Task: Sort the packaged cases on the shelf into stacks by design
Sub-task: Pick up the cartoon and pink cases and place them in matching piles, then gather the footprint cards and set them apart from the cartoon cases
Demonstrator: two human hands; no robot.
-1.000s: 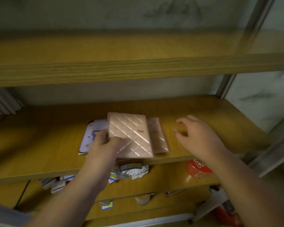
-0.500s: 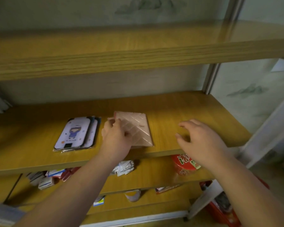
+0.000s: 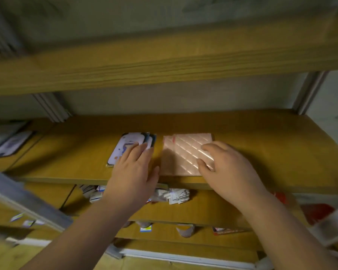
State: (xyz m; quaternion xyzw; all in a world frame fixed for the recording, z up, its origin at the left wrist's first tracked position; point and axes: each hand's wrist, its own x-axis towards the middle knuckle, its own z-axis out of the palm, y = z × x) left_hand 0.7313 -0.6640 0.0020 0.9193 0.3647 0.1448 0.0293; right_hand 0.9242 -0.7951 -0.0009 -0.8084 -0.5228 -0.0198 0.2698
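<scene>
Since half a second ago, the left hand (image 3: 132, 178) has left the pink quilted stack and moved onto the cartoon stack, while the right hand (image 3: 227, 170) has come down from the bare shelf board onto the pink stack.

At far left, on the neighbouring section of shelf, lie a few blurred flat pale packages (image 3: 9, 142). On the yellow-brown wooden shelf board (image 3: 271, 152), left of centre, sits a small stack of clear-wrapped white cases printed with a blue cartoon figure (image 3: 125, 146), its layers fanned slightly to the right. The left hand rests on the near end of this stack with fingers straight and together, thumb spread to the right toward the pink stack; it grips nothing.

Just beside it, with a narrow strip of bare wood between, lies the stack of pale pink cases with a shiny diagonal quilted pattern in clear wrapping (image 3: 181, 152), near the shelf's front edge. The right hand lies on its right half, fingers lightly bent and pressing down on the top; it does not curl round the stack.

On the shelf below, small white and blue cartons (image 3: 176, 195) lie in a heap, and a blurred red package (image 3: 316, 212) shows at right.
</scene>
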